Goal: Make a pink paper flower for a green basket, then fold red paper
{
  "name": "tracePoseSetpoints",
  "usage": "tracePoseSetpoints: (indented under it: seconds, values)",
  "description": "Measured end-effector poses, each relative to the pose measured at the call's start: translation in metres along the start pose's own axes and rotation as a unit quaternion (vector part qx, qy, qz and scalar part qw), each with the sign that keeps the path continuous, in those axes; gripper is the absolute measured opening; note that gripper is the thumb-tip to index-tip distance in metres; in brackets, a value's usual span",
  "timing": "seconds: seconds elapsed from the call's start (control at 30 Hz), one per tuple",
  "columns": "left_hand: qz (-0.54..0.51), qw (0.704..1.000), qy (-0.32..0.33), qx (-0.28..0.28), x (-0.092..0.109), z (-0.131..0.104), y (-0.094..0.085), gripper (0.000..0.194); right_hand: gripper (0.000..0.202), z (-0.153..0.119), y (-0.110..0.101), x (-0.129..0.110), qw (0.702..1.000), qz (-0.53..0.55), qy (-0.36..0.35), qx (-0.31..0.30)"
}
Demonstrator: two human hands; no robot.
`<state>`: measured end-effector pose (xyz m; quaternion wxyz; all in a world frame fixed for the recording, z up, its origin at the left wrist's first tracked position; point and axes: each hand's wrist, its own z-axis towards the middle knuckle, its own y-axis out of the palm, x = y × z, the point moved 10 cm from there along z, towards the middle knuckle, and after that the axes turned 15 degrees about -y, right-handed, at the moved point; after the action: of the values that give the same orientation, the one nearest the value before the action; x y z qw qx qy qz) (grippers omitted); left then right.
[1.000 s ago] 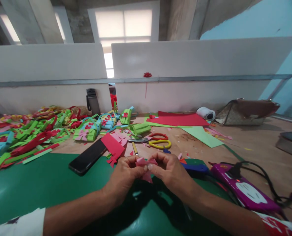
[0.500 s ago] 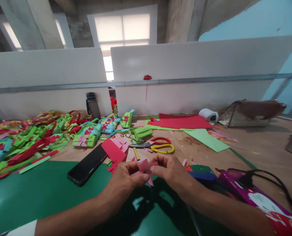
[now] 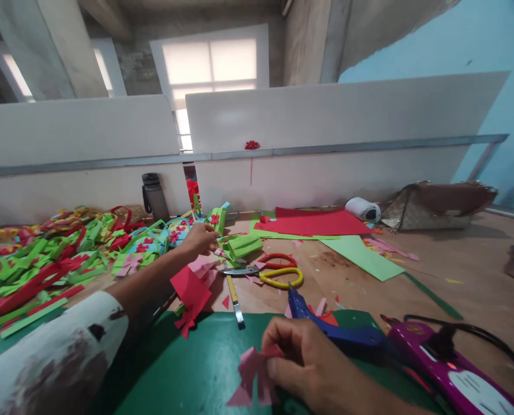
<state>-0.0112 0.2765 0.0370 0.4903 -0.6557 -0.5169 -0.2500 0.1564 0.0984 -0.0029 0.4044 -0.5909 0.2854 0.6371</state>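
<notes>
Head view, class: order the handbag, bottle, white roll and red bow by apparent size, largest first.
1. Handbag
2. Bottle and white roll: too alike to rank
3. Red bow, clearly smallest

Yellow-handled metal scissors (image 3: 280,277), plastic-looking grips. Left of scissors: matt grey plastic-looking bottle (image 3: 155,199). Below scissors: smooth, glossy green mat (image 3: 187,369); behind them, matt red paper sheet (image 3: 315,222).
</notes>
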Motion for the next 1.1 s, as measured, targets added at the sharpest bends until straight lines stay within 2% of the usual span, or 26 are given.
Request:
tracePoseSetpoints:
  seconds: [0.1,0.23,0.4,0.7,0.87,1.0,1.1]
  values:
    - [0.065,0.997,-0.034,0.011,-0.004,0.027,0.003,0.033,0.005,-0.003,0.008,0.000,1.000,0.017,0.010,-0.021]
    - [0.127,0.989,-0.062,0.035,-0.009,0.057,0.012,0.034,0.005,-0.003,0.009,0.007,0.999,0.013,0.025,-0.024]
    - [0.179,0.980,-0.064,0.061,-0.007,0.080,0.019,0.035,0.007,-0.001,0.007,0.014,0.999,-0.031,0.022,-0.034]
    - [0.232,0.969,-0.043,0.076,-0.005,0.083,0.012,0.035,0.008,-0.003,0.006,0.004,0.995,-0.092,0.017,-0.030]
    - [0.254,0.964,-0.031,0.077,0.000,0.085,0.021,0.034,0.008,-0.002,0.005,0.006,0.993,-0.113,0.012,-0.039]
    - [0.280,0.956,-0.008,0.089,0.006,0.085,0.029,0.035,0.007,0.001,-0.006,0.002,0.988,-0.150,-0.018,-0.010]
    - [0.296,0.948,0.031,0.109,0.015,0.080,0.026,0.034,0.010,0.002,-0.012,-0.003,0.985,-0.169,-0.022,0.008]
